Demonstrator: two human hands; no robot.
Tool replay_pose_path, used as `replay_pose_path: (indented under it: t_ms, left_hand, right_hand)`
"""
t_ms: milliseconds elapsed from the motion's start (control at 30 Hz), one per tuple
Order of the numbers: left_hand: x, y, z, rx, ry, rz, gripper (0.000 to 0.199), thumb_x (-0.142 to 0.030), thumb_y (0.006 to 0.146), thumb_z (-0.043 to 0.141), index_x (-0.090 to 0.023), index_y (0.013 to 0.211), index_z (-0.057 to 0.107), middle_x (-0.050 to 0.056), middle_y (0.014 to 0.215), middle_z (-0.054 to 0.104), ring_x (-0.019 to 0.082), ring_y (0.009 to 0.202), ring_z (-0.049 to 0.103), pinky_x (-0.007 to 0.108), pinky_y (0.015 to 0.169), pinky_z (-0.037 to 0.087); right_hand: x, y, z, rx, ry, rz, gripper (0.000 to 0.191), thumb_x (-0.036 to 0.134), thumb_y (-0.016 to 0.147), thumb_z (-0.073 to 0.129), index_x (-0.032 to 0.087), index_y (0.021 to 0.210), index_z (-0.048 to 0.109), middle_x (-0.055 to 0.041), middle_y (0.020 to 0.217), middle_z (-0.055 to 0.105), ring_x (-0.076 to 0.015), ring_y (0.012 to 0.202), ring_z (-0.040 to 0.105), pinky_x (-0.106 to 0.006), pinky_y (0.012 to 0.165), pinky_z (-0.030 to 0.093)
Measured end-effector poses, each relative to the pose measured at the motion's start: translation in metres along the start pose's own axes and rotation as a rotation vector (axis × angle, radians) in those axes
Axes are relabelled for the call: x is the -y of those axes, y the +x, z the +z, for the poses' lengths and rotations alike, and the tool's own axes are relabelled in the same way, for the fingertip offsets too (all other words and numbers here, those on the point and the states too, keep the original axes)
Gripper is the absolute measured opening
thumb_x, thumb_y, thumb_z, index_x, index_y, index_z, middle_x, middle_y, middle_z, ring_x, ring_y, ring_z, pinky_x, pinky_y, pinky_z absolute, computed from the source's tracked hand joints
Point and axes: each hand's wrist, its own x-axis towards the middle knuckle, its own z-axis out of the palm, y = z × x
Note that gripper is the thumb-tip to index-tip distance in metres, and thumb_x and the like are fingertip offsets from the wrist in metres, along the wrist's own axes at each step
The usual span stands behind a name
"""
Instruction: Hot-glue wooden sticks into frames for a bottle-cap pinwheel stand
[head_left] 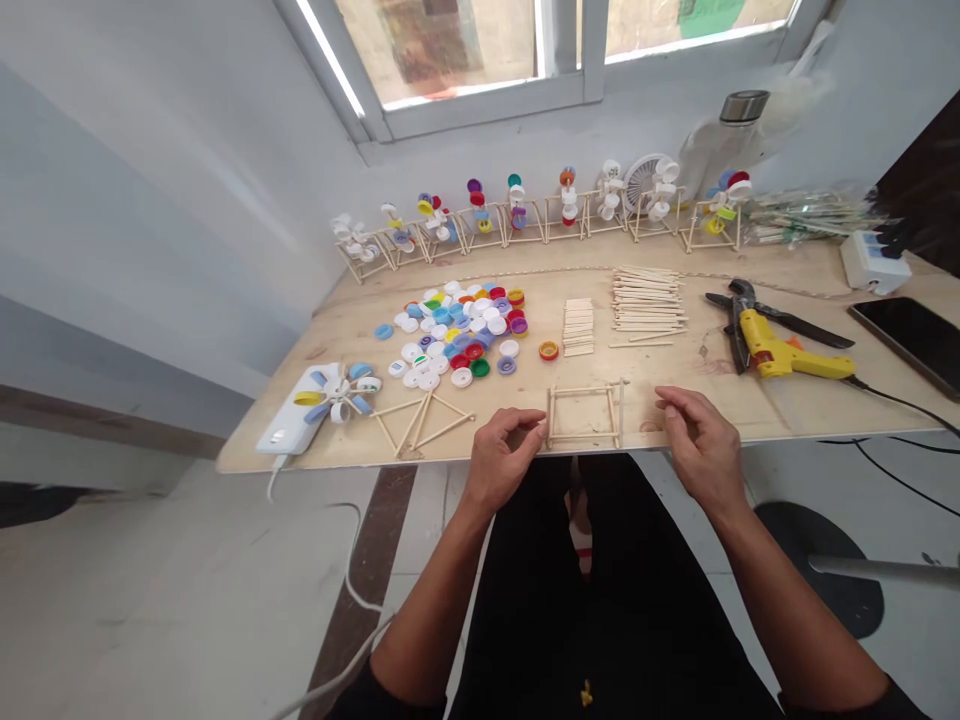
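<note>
A small frame of wooden sticks (pixel 586 437) lies on the table close to its front edge. My left hand (pixel 504 450) is at its left side, fingers loosely curled and tips right by the corner; whether they touch it I cannot tell. To the right of the frame, my right hand (pixel 699 440) hovers apart from it, fingers bent and slightly spread, holding nothing. Left of my left hand are more joined sticks (pixel 420 420) in triangular shapes, beside a wheel of bottle caps (pixel 339 398) resting partly on a white power strip (pixel 289 425).
Loose bottle caps (pixel 457 330) cover the left middle of the table (pixel 360 340). Short sticks (pixel 578 328) and long sticks (pixel 649 302) lie in piles. A yellow glue gun (pixel 787 355), black-handled cutters (pixel 802 325) and a phone (pixel 915 340) are rightward. Finished cap-wheel stands (pixel 517 215) line the wall.
</note>
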Motion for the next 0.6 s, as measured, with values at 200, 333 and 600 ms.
replay_pose_path:
  t_ms: [200, 333, 600]
  left_hand:
    - [-0.005, 0.005, 0.007, -0.002, -0.023, -0.108, 0.018, -0.033, 0.077, 0.061, -0.017, 0.075, 0.068, 0.003, 0.074, 0.069, 0.015, 0.068, 0.061, 0.025, 0.064, 0.048]
    - [-0.005, 0.005, 0.01, -0.013, -0.043, -0.127, 0.018, -0.032, 0.076, 0.061, -0.016, 0.07, 0.067, 0.001, 0.068, 0.066, 0.013, 0.063, 0.058, 0.023, 0.06, 0.045]
    - [-0.005, 0.002, 0.012, -0.043, -0.077, -0.143, 0.018, -0.033, 0.074, 0.061, -0.017, 0.068, 0.067, 0.0, 0.066, 0.065, 0.013, 0.061, 0.056, 0.023, 0.059, 0.044]
  right_hand:
    - [-0.008, 0.001, 0.002, 0.005, -0.004, 0.008, 0.024, 0.025, 0.086, 0.045, 0.017, 0.097, 0.065, -0.0084, 0.095, 0.067, -0.0186, 0.087, 0.064, -0.035, 0.081, 0.051]
    - [-0.01, 0.0, 0.002, 0.002, -0.024, -0.014, 0.024, 0.025, 0.086, 0.044, 0.017, 0.097, 0.065, -0.0084, 0.095, 0.067, -0.0187, 0.088, 0.064, -0.035, 0.082, 0.051]
    - [-0.013, -0.001, 0.002, 0.012, -0.053, -0.009, 0.025, 0.025, 0.086, 0.044, 0.017, 0.097, 0.065, -0.0076, 0.097, 0.068, -0.0193, 0.091, 0.064, -0.036, 0.084, 0.05]
